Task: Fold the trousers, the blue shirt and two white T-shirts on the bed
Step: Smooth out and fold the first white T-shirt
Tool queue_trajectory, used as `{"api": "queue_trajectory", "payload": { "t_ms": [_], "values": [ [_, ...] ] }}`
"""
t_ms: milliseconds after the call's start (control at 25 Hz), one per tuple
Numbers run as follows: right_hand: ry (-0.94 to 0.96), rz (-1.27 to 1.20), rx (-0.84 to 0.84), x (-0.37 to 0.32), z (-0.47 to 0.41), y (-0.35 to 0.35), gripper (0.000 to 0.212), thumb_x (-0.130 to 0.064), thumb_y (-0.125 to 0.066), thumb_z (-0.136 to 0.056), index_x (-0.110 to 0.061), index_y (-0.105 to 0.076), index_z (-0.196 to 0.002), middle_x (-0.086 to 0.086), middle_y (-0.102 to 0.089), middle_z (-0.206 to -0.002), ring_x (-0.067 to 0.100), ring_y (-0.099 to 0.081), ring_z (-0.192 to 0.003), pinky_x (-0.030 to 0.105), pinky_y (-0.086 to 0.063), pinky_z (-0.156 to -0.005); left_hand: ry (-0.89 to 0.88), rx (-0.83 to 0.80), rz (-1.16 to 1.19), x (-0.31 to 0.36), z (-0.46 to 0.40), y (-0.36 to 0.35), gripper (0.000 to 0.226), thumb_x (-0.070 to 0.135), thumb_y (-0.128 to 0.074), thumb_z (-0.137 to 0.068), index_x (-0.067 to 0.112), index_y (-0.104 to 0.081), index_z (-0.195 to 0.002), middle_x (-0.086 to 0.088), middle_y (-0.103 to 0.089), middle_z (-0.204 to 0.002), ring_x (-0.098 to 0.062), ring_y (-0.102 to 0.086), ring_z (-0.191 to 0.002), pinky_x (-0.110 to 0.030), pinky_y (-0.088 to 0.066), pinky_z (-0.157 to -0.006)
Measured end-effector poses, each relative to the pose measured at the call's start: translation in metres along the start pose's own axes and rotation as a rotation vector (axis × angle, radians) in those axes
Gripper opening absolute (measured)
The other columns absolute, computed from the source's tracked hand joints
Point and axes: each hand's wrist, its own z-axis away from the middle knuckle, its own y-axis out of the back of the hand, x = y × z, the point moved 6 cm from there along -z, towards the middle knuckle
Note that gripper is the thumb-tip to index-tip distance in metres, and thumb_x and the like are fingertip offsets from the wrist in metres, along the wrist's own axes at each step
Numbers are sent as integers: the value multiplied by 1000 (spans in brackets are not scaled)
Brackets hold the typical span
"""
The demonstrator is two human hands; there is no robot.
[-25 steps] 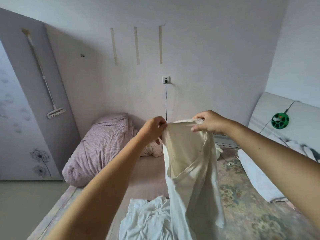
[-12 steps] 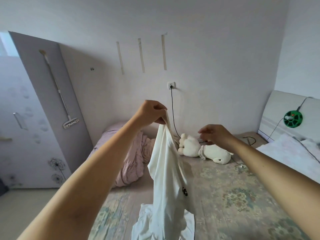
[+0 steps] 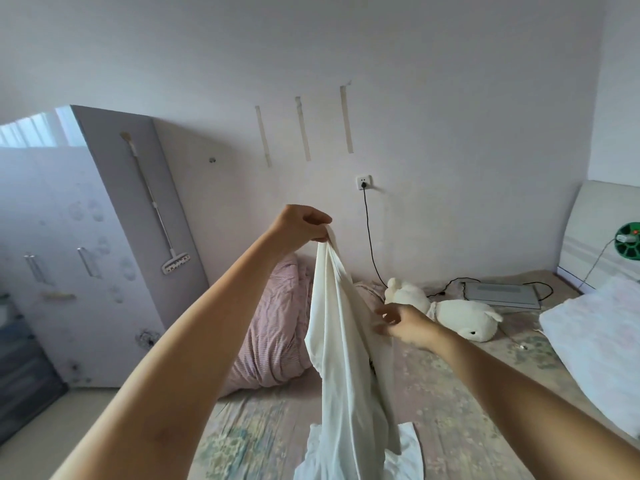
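A white T-shirt hangs in a long bunched drape above the bed. My left hand is raised high and pinches its top edge. My right hand is lower, to the right of the drape, its fingers spread and touching the cloth's right side without a clear hold. A second white T-shirt lies crumpled on the patterned bed cover under the hanging one, partly hidden by it. No trousers or blue shirt are in view.
A rolled pink striped quilt lies at the bed's far left. A white plush toy, a grey flat device with cables and a white pillow sit at the right. A grey wardrobe stands left.
My right hand let go of the shirt's top edge, dropped and now touches the cloth's side lower down. My left hand lifted the shirt higher, so it hangs from one hand.
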Motion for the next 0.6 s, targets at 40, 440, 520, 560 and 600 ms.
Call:
{"api": "queue_trajectory", "payload": {
  "t_ms": [40,440,520,560,600],
  "values": [
    [-2,51,2,2,-1,1,12,-27,-70,-83,-25,-65,-94,-8,-59,-88,11,-54,-89,21,-44,-81,9,17,11,-1,1,3,27,-10,-58,-81,-2,-66,-105,-3,-65,-75,2,-62,-51,-9,-52,-66],
    [79,0,-64,-6,3,-10,31,-20,-68,-84,-19,-47,-61,-7,-44,-62,9,-39,-63,25,-29,-57,15,80,53,3,-7,9,27,-8,-59,-81,1,-69,-104,-4,-65,-77,-6,-61,-60,-18,-53,-79],
    [29,-17,2,-3,4,6,30,-23,-69,-83,-12,-53,-60,-1,-48,-59,13,-45,-59,26,-31,-55,19,58,-19,1,-12,10,29,-9,-60,-79,1,-69,-105,-5,-64,-79,-12,-59,-68,-17,-52,-79],
    [13,-28,33,-1,4,18,25,-26,-70,-83,-7,-60,-69,5,-55,-62,18,-54,-58,24,-36,-55,25,44,-60,-2,-14,13,30,-10,-59,-78,0,-69,-105,-6,-65,-78,-12,-58,-68,-14,-51,-75],
    [-5,-39,85,-1,6,34,25,-26,-70,-83,-3,-63,-78,10,-56,-64,22,-59,-54,22,-40,-51,36,28,-106,-6,-15,15,30,-11,-59,-78,0,-69,-104,-4,-65,-74,-9,-57,-65,-11,-50,-69]
  ]
}}
